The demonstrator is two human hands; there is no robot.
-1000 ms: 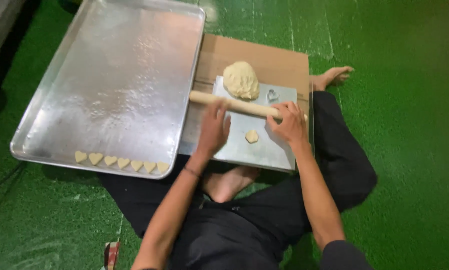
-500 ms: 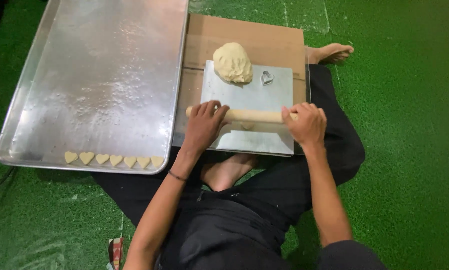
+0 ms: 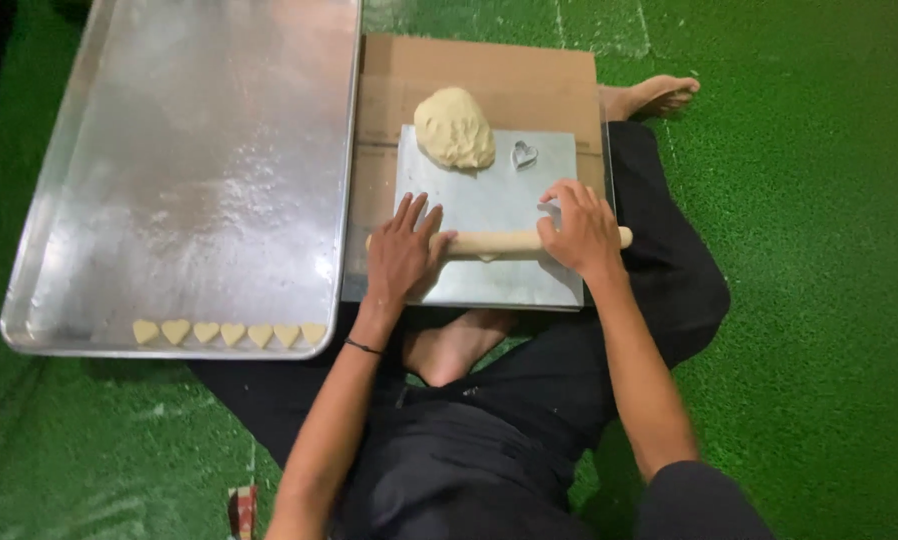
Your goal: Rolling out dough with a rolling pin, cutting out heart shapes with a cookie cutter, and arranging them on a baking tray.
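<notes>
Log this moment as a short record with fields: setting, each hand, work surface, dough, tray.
setting: person sits cross-legged on a green floor
left hand: left hand lies flat on the left end of a wooden rolling pin
right hand: right hand presses on the pin's right part
work surface: square metal sheet lying on cardboard
dough: dough lump at the sheet's far edge; heart-shaped cutter beside it; a small bit under the pin
tray: large metal tray to the left, row of heart-shaped dough pieces along its near edge

Smooth wooden rolling pin [image 3: 499, 243] on a matt metal sheet [image 3: 489, 200]; shiny metal tray [image 3: 189, 170]; brown cardboard [image 3: 469, 70].
</notes>
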